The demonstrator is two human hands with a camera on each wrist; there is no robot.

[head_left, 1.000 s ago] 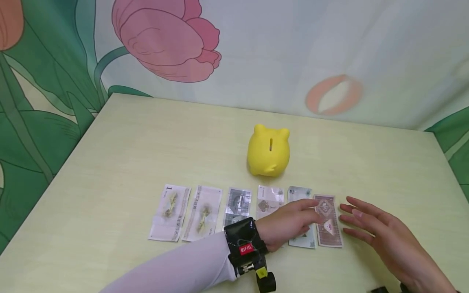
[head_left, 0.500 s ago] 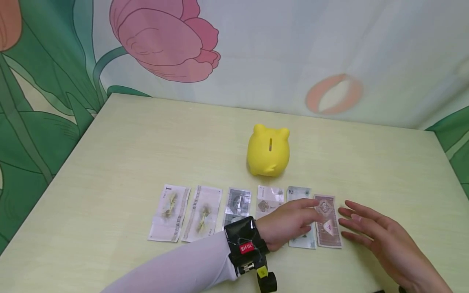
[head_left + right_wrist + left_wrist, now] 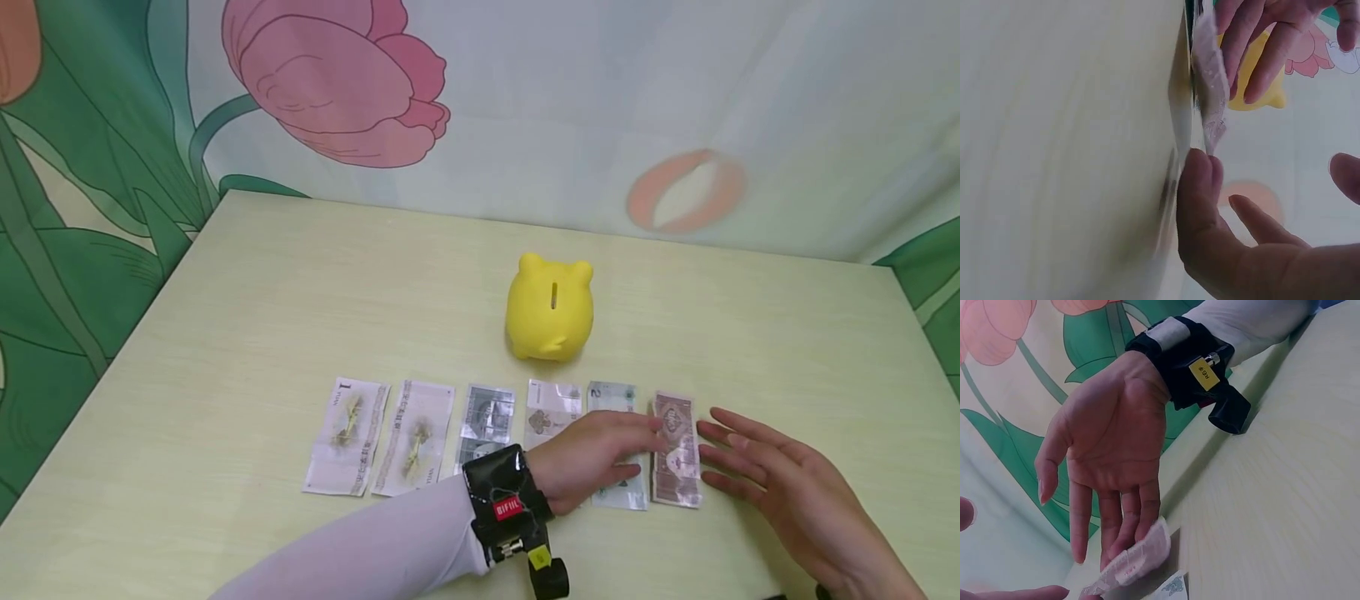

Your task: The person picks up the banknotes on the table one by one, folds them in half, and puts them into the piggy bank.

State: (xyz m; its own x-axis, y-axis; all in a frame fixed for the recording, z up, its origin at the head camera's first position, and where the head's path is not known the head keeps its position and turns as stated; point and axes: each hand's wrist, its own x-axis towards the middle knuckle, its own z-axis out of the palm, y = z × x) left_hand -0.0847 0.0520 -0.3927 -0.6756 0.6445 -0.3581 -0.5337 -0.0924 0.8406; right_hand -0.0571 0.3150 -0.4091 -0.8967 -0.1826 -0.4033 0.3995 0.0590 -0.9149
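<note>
My left hand (image 3: 600, 454) reaches from the left across the row of banknotes, its fingertips at the left edge of a brownish-red banknote (image 3: 677, 450). My right hand (image 3: 787, 483) is at the right edge of that note, fingers extended. Both wrist views show the note curving up off the table between the two hands. In the left wrist view, the right hand's (image 3: 1113, 437) lower fingers touch the note (image 3: 1141, 556), and its thumb stands apart. The right wrist view has the left hand's (image 3: 1260, 37) fingers alongside the note, thumb also apart.
A yellow piggy bank (image 3: 550, 312) with a slot on top stands behind the row. Further banknotes, such as a pale one (image 3: 348, 437) and a greenish one (image 3: 618, 492), lie side by side to the left, partly under the left forearm. A flowered curtain (image 3: 525, 108) hangs behind the table (image 3: 262, 292).
Between the hands, the brownish-red banknote has risen and shifted slightly, its upper end now further right. The left hand has edged right. The other notes and the piggy bank stay in place.
</note>
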